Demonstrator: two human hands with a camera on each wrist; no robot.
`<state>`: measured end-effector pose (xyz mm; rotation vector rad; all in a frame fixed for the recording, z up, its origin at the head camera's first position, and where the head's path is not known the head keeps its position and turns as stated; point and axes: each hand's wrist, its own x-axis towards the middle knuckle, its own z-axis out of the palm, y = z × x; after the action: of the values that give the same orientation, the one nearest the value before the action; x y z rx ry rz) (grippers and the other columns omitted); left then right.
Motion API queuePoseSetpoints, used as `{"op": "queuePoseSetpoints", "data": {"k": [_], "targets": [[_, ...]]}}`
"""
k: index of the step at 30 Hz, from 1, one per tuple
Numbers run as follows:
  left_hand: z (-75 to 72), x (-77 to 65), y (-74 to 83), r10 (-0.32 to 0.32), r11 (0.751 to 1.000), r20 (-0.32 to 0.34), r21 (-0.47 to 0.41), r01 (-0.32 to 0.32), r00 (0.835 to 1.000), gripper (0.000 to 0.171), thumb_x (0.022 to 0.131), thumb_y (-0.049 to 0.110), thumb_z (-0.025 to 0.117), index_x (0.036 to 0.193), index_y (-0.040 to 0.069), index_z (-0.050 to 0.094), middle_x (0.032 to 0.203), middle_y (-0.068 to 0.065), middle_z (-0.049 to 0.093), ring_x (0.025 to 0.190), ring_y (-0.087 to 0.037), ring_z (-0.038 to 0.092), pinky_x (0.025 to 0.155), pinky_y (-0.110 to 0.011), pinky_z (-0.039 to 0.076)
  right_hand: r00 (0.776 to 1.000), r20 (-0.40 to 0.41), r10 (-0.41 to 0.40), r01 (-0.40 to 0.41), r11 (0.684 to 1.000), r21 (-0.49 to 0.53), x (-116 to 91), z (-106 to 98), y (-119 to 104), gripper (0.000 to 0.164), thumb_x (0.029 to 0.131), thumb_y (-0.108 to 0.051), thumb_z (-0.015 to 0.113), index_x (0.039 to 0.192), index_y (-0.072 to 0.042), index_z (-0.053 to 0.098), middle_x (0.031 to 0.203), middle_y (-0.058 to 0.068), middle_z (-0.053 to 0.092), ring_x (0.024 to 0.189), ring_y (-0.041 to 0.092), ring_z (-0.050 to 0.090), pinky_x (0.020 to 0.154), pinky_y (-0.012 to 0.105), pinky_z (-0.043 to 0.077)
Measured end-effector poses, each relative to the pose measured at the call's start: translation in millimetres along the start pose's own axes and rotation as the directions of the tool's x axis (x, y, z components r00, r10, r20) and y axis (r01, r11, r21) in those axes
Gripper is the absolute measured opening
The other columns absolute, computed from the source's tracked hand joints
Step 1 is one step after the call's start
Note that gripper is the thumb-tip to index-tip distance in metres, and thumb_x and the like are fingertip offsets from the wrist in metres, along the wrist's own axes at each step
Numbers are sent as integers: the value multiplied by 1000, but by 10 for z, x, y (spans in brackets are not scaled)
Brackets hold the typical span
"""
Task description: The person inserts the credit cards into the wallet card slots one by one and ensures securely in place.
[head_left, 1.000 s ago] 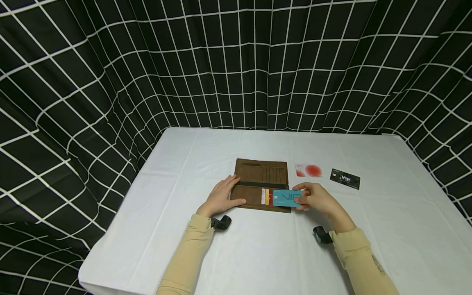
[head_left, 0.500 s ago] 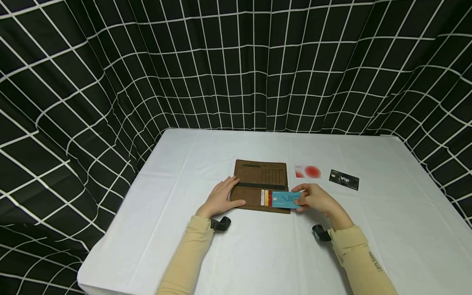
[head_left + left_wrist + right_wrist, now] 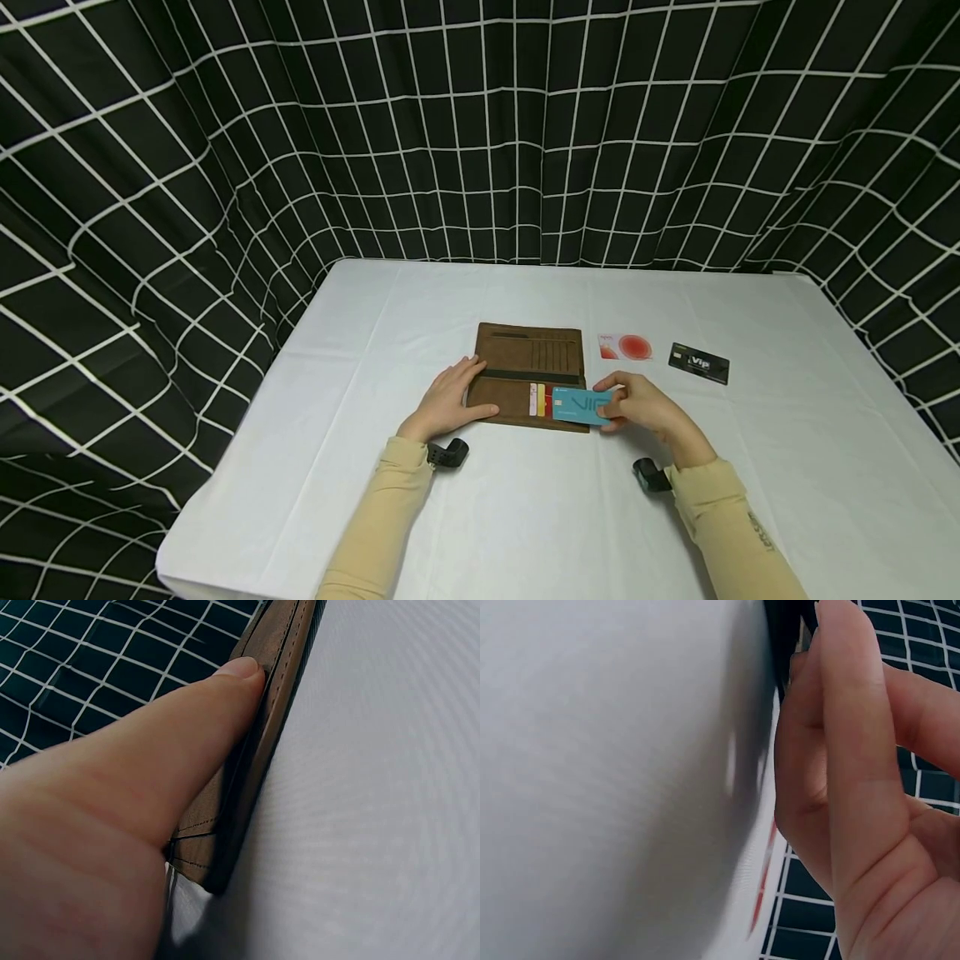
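A brown bifold wallet (image 3: pixel 510 350) lies unfolded on the white table. My left hand (image 3: pixel 444 402) rests on its left side, fingers spread; in the left wrist view the thumb (image 3: pixel 187 724) presses the near panel beside the stitched edge. My right hand (image 3: pixel 647 408) pinches the right end of a teal card (image 3: pixel 573 405) marked "VIP". That card lies over the right part of the near panel; whether its left end is inside a slot I cannot tell. Left of it, white, yellow and red card edges (image 3: pixel 541 400) show in the panel. The right wrist view shows the right fingers (image 3: pixel 859 735), the card mostly hidden.
A white card with a red circle (image 3: pixel 626 347) lies right of the wallet's far panel, and a black "Vip" card (image 3: pixel 699 363) lies farther right. The far panel has several card slots (image 3: pixel 553 355). A black gridded curtain (image 3: pixel 465 125) surrounds the table (image 3: pixel 390 317).
The teal card has tilted very slightly, its right end a little nearer to me. My left hand and the wallet show hardly any change.
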<state>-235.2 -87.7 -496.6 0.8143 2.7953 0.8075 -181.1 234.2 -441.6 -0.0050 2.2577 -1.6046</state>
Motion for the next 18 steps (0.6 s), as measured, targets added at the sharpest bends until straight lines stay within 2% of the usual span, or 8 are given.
{"op": "queuePoseSetpoints", "data": {"k": [7, 18], "targets": [[11, -4, -8, 5, 1000, -1, 3, -5, 1000, 86, 81, 61, 57, 147, 14, 28, 152, -3, 19, 139, -18, 11, 111, -37, 8, 1000, 14, 13, -13, 998, 66, -28, 32, 27, 40, 81, 10, 60, 115, 16, 41, 65, 9, 46, 57, 23, 61, 62, 35, 56], [15, 8, -10, -2, 1000, 2, 11, 2, 1000, 86, 81, 62, 57, 147, 15, 27, 152, -3, 18, 139, -17, 10, 111, -36, 7, 1000, 10, 10, -11, 990, 144, -71, 82, 20, 39, 82, 11, 59, 113, 15, 36, 66, 6, 40, 57, 20, 60, 61, 33, 56]]}}
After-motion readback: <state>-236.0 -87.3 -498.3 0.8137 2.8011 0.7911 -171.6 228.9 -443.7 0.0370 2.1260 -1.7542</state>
